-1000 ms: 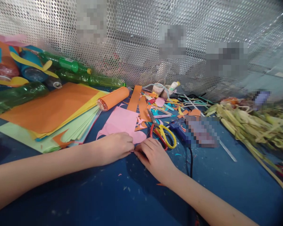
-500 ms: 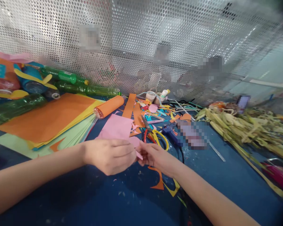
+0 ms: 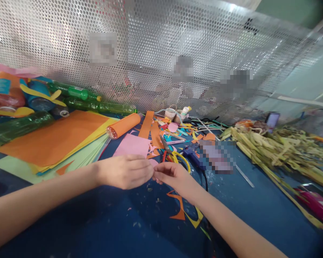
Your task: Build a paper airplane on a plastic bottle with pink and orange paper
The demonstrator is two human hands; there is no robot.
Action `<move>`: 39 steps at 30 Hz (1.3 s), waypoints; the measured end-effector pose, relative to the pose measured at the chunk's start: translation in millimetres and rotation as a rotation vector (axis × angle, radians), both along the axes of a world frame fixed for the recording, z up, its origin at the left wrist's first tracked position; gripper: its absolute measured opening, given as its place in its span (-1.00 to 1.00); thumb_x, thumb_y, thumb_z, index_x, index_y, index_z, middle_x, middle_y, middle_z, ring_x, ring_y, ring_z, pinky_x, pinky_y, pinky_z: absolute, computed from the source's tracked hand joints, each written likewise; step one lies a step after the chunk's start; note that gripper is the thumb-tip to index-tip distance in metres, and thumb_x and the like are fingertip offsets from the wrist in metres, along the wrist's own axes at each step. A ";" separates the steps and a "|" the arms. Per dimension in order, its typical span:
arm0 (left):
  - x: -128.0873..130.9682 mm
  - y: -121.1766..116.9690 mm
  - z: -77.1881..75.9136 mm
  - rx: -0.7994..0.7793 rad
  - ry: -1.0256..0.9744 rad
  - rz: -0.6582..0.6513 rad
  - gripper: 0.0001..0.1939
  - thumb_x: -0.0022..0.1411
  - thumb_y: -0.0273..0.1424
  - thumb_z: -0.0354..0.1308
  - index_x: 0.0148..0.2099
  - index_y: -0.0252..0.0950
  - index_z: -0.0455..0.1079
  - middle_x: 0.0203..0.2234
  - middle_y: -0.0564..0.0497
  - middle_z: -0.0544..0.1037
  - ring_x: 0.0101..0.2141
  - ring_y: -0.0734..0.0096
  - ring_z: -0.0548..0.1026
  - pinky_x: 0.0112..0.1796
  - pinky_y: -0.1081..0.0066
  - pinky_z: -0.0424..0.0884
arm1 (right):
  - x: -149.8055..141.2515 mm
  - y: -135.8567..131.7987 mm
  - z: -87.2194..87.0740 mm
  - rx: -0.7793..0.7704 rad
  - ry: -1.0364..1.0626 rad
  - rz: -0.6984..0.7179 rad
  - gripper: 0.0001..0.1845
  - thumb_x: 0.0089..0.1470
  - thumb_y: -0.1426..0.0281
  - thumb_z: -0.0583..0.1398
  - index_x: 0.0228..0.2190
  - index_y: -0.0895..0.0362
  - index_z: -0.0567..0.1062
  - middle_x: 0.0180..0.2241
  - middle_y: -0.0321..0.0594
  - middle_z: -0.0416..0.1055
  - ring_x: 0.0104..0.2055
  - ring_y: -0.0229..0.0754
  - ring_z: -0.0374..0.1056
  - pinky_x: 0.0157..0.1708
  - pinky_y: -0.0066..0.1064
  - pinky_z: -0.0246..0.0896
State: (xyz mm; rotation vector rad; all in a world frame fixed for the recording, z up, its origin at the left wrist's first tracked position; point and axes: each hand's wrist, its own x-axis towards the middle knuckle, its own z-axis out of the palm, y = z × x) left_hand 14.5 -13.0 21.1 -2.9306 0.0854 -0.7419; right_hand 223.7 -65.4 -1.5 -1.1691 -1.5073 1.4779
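Observation:
My left hand (image 3: 129, 172) and my right hand (image 3: 173, 175) meet above the blue table, fingertips together. Between them shows a small cut piece of pink paper (image 3: 154, 163), mostly covered by the fingers. Both hands are closed in a pinch on it. Just behind my left hand lies a larger pink paper sheet (image 3: 131, 145). Beyond my right hand rest scissors (image 3: 177, 157) with red and yellow handles, their blades pointing away. A blue glue gun (image 3: 193, 156) with a black cord is to their right.
Orange sheets (image 3: 56, 136) top a paper stack at left, before green bottles (image 3: 102, 106). An orange-wrapped bottle (image 3: 123, 125) lies behind the pink sheet. Paper scraps (image 3: 179, 209) lie near my right forearm. Dry husks (image 3: 280, 154) are at right. A perforated metal screen (image 3: 150, 46) stands behind.
My fingertips have drawn closer around the small pink piece, so less of it shows. The view has tilted slightly upward.

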 end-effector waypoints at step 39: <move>52.9 2.5 -25.8 -1.307 -0.553 0.243 -0.95 0.09 -0.48 0.13 -0.32 -0.32 0.36 -0.44 0.05 0.46 -0.40 0.48 0.43 -0.30 0.45 0.39 | -2.5 5.3 -10.7 0.178 0.086 -0.268 -0.80 -0.06 0.25 0.23 -0.44 0.13 0.47 -0.52 -0.30 0.39 -0.48 -0.28 0.31 -0.38 -0.41 0.24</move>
